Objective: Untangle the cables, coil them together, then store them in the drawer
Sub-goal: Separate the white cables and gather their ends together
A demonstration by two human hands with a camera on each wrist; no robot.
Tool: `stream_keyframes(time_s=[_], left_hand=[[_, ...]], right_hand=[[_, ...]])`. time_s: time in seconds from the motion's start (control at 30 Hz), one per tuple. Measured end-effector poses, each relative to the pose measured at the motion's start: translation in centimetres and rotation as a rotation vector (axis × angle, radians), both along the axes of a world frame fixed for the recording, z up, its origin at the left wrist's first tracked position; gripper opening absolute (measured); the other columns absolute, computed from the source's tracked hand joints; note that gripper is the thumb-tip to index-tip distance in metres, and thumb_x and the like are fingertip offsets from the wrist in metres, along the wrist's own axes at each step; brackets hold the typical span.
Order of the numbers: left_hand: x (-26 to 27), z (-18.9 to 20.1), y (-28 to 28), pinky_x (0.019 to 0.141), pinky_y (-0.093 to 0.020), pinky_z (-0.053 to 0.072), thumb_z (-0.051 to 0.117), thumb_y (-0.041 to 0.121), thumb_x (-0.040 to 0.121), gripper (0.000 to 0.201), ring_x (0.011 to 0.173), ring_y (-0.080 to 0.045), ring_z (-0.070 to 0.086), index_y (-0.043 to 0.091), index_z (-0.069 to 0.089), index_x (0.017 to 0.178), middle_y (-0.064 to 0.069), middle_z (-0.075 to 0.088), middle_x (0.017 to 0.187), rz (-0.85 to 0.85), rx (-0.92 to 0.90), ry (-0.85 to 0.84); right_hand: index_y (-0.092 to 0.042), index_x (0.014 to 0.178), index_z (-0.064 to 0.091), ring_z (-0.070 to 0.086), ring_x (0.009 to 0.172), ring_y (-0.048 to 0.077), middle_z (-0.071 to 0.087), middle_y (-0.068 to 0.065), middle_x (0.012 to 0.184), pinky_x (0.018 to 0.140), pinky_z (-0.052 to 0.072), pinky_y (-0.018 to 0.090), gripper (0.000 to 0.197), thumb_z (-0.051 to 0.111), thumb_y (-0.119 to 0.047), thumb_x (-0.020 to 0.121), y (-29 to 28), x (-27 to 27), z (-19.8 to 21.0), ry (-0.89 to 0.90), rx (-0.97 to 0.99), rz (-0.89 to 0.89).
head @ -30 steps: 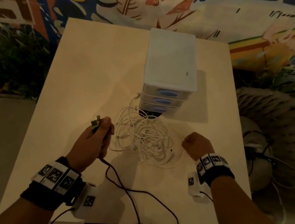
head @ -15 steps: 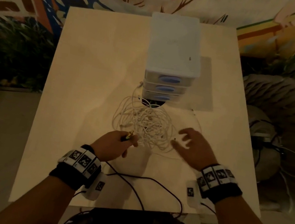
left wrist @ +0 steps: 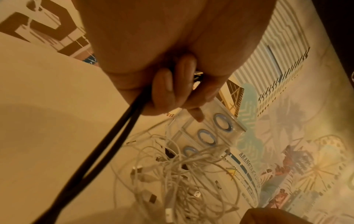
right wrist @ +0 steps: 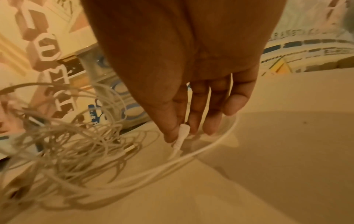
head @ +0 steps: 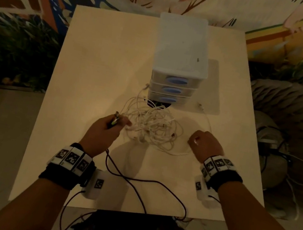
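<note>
A tangled heap of white cables [head: 151,129] [left wrist: 178,174] [right wrist: 63,136] lies on the pale table [head: 98,69] in front of a small white drawer unit [head: 177,64] with blue handles. My left hand [head: 103,132] [left wrist: 172,91], at the heap's left edge, grips a black cable [head: 135,179] [left wrist: 107,144] near its plug [head: 114,121]; the cable runs back across the table to the near edge. To the right of the heap, my right hand [head: 202,144] [right wrist: 182,121] pinches a white cable's connector end [right wrist: 181,136] between thumb and fingers.
A loose white cable end [head: 200,106] lies just right of the drawer unit's base. A dark round hole [head: 158,104] shows in the table under the unit's front. Painted wall behind; a grey pleated seat [head: 291,119] stands off the table's right side.
My right hand, spread open over the heap's right edge half a second ago, has closed on a white connector and pulled right. My left hand has stayed by the heap with the black plug.
</note>
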State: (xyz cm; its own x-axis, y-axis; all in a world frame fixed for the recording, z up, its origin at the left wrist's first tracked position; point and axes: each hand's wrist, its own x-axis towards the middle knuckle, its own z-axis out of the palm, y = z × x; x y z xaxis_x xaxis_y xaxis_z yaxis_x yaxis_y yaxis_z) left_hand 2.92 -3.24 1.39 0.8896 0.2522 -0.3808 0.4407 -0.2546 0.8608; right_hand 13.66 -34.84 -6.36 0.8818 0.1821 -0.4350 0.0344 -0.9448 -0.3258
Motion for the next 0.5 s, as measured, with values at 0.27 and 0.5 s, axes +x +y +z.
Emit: stream_keyframes(time_s=[0.27, 0.5], left_hand=[[-0.1, -2.0, 0.7, 0.048, -0.028, 0.027, 0.045, 0.037, 0.106, 0.027, 0.048, -0.012, 0.031, 0.028, 0.071, 0.104, -0.008, 0.036, 0.062, 0.062, -0.024, 0.004], [0.1, -2.0, 0.4, 0.048, -0.024, 0.032, 0.041, 0.038, 0.107, 0.033, 0.046, -0.007, 0.035, 0.023, 0.070, 0.099, -0.001, 0.044, 0.064, 0.124, -0.074, 0.022]], right_hand=[[-0.021, 0.110, 0.067, 0.060, 0.099, 0.019, 0.059, 0.001, 0.108, 0.087, 0.050, 0.034, 0.018, 0.065, -0.032, 0.096, 5.2, -1.2, 5.9, -0.372, 0.499, 0.073], [-0.021, 0.127, 0.062, 0.056, 0.116, 0.027, 0.061, 0.007, 0.123, 0.099, 0.043, 0.039, 0.038, 0.058, -0.039, 0.094, 16.9, 1.9, 8.4, -0.228, 0.314, 0.500]])
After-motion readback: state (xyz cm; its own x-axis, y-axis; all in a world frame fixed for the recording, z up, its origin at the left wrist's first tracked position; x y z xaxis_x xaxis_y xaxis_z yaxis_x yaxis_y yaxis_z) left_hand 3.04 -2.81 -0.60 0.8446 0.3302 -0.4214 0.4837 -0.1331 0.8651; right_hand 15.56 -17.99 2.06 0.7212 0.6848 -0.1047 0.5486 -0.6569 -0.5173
